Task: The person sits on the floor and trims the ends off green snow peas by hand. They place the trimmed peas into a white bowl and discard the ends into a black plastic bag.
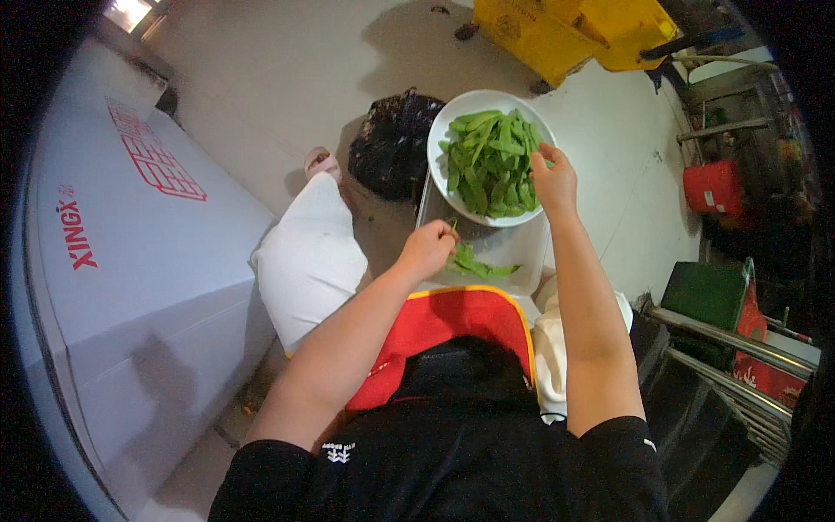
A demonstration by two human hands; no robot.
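A round white bowl (438,171) heaped with flat green pea pods (492,163) sits in front of me, overlapping the far end of a translucent plastic bin (531,274). At the bowl's right rim, my right hand (556,183) pinches a green pod, mostly hidden by the fingers. My left hand (427,249) is over the bin's left side, thumb and fingers closed on a thin green strip (455,225). Just right of it, several green scraps or pods (479,264) lie in the bin near my red apron (456,313).
A knotted black plastic bag (394,143) stands left of the bowl. On the left is a white chest freezer (150,228) with red lettering. Yellow wheeled equipment (554,39) stands beyond. To the right are metal rails (724,339), a green box (704,293) and a red container (711,187).
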